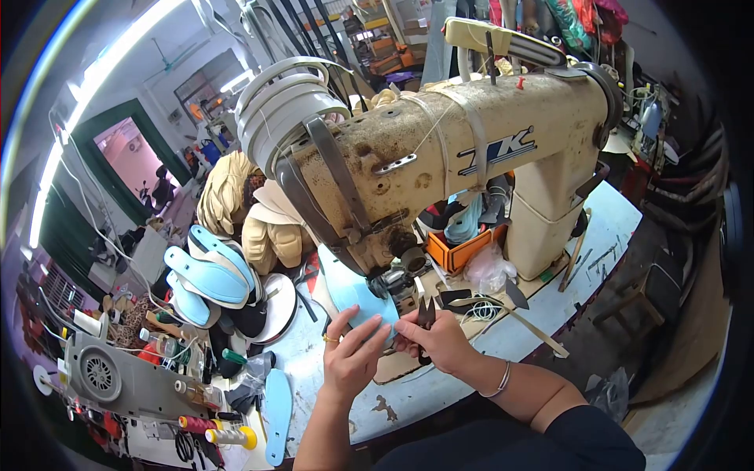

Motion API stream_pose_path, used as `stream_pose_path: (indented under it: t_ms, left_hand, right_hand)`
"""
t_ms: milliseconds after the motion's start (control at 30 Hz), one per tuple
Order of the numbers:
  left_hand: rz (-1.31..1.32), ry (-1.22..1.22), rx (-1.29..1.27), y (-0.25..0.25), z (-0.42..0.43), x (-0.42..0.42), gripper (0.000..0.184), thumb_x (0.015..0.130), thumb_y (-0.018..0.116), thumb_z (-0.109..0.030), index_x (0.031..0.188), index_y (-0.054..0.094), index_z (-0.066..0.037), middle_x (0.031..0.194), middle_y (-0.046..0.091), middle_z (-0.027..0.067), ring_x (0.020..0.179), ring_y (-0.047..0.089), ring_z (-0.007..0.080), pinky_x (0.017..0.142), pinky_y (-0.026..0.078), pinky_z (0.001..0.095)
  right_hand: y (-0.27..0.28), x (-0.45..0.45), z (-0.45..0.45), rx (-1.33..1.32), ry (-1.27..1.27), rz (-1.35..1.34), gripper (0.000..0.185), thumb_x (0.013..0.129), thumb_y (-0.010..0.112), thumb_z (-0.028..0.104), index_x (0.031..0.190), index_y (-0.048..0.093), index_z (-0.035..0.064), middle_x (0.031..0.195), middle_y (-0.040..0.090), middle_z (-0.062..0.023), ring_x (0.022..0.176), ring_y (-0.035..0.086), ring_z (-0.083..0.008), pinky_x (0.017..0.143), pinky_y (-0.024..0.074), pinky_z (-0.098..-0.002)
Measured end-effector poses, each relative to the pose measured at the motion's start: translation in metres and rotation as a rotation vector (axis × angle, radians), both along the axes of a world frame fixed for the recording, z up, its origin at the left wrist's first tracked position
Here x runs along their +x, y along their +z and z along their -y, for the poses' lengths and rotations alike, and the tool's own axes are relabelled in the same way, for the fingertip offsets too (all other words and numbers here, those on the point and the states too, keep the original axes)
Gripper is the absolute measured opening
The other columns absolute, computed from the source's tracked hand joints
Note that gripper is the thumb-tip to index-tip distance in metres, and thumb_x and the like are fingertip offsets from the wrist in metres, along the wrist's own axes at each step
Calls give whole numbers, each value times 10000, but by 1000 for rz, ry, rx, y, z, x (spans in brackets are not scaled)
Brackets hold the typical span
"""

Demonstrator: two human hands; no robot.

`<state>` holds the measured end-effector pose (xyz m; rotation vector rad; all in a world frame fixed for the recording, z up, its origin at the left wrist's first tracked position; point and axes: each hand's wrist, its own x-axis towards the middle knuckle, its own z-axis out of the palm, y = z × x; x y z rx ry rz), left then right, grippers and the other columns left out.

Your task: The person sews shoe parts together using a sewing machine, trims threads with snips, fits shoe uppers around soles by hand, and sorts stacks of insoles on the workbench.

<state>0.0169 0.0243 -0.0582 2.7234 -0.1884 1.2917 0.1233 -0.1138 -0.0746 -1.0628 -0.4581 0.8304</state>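
Note:
A light blue shoe insole piece [348,284] lies under the needle area of a worn beige sewing machine [408,149]. My left hand [353,357] wears a ring and grips the near edge of the piece, its fingers laid over the blue surface. Close beside it, my right hand [444,339] is closed around dark thread snips [426,314], blades pointing up and away from me. The right thumb and fingertips meet at the right edge of the blue piece. Whether they pinch a thread there is too small to tell.
An orange box [463,250], a plastic bag [491,268] and a coil of cord [484,312] sit by the machine's base. Stacked blue insoles [206,271] are at left, and a single insole [278,412] lies nearer. Thread spools [232,436] stand by a second machine [118,377].

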Motion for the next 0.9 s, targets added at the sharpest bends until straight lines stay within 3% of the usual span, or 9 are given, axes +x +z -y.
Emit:
stream_pose_path:
  t_ms: [267,433,533,600,667,733,767,833,900]
  left_hand:
    - [-38,14,40,13,-5,8,278,677,645,29,907,715,-111,973,636,47,1057,544,304,869,466,377]
    - [4,110,112,14,-5,12,284,679,646,4,927,702,-122,960,635,20,1024,556,261,919,403,447]
    - [35,142,36,3,-6,16,288,679,642,3,932,695,-122,956,639,6,1003,560,245,940,363,465]
    - [63,165,6,0,-3,19,289,671,642,10,926,695,-115,945,641,10,990,561,243,929,367,451]
    - [88,188,-28,-5,2,23,290,663,642,17,919,695,-108,934,643,14,977,563,241,917,371,437]
    - [151,235,-90,-9,8,27,289,644,650,24,906,692,-89,895,647,26,936,567,234,885,367,405]
    - [154,240,-92,-10,11,28,289,644,650,24,906,692,-89,895,647,26,936,567,234,885,367,405]
    - [219,297,-105,-11,17,32,278,632,652,35,887,687,-67,865,648,33,894,567,226,857,351,369]
    - [232,304,-135,-15,17,35,269,640,650,18,890,684,-77,870,641,22,892,562,214,865,329,382]
  right_hand:
    - [-8,2,-17,102,-31,-136,165,870,634,158,881,641,-7,728,636,-60,617,604,-101,512,455,-211]
    - [-2,-1,-20,110,-90,-172,157,865,639,156,853,641,-1,713,628,-56,600,591,-95,493,442,-207]
    - [1,0,-16,90,-112,-112,169,860,649,169,824,631,5,701,619,-57,575,581,-101,494,446,-209]
    - [9,9,1,-77,-110,15,173,835,672,184,809,640,16,695,623,-48,577,580,-89,490,444,-211]
    - [11,25,24,39,-318,190,144,836,679,189,857,659,48,704,629,-11,583,561,-51,477,409,-176]
    - [7,63,48,92,-718,450,88,841,661,123,885,627,56,720,610,10,599,526,-44,539,418,-193]
    - [10,86,65,88,-980,712,160,830,672,123,932,605,19,833,617,-16,765,565,-62,654,453,-216]
    - [33,130,101,12,-1319,1077,220,867,621,85,1075,569,36,919,611,9,717,502,-41,666,435,-197]
    - [56,151,125,-144,-1451,1151,219,884,591,59,1098,581,10,1075,581,-23,690,477,-39,664,429,-194]
